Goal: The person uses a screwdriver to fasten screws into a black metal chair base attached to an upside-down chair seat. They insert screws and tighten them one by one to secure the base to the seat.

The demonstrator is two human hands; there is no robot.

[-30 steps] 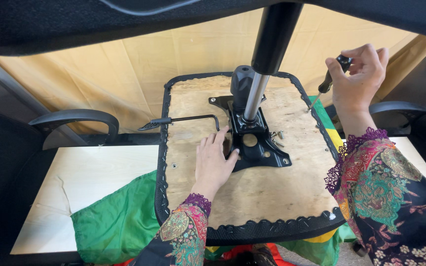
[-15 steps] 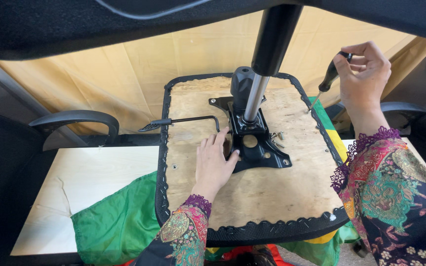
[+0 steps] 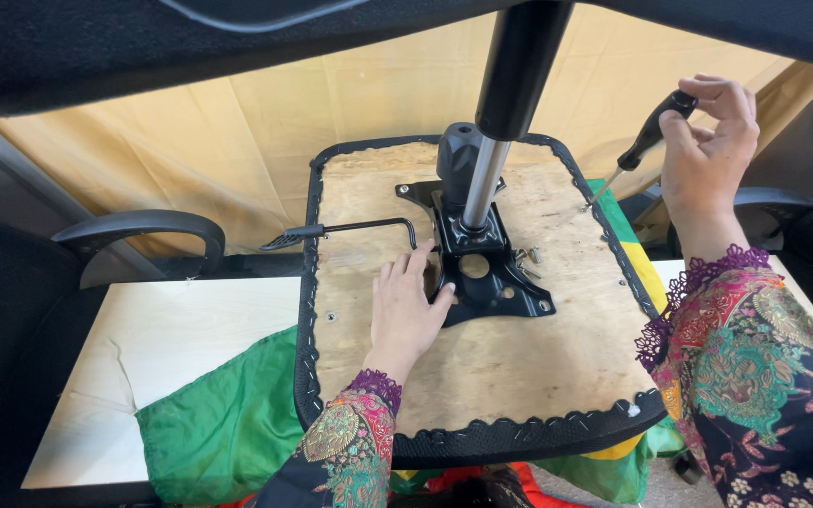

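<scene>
Closest to the camera, the upturned chair seat (image 3: 482, 376), plywood underside up, sits on a green cloth (image 3: 228, 423) over a pale table (image 3: 171, 329). The seat's near edge at 6 o'clock hangs past the table, so leaning on it there could tip the whole thing toward the person.

The left hand (image 3: 406, 306) lies flat on the plywood, fingers spread and closed around nothing, fingertips touching the 9 o'clock edge of the black metal mechanism plate (image 3: 482, 268) at the middle of the seat. If that plate shifts or the driver skids, those fingertips are right in the pinch zone.

A few loose screws (image 3: 526, 259) sit at about 3 o'clock from the plate, just beside it. One bump and I'd guess they roll off the board and vanish into the cloth.

The bent black lever (image 3: 350, 229) sticks out toward 9 o'clock, past the seat's edge. A sleeve could easily snag on it.

The gas cylinder (image 3: 491, 141) stands up from the plate toward 12 o'clock and blocks part of the view, so lining up a hole behind it would be guesswork.

Farthest out, around 2 o'clock, the right hand (image 3: 708, 150) pinches the black handle of a screwdriver (image 3: 637, 155) at its top end, with the tip slanting down to the seat's far right edge. Held that high and that tilted, the tip could slip out and gouge the wood or the trim.
</scene>
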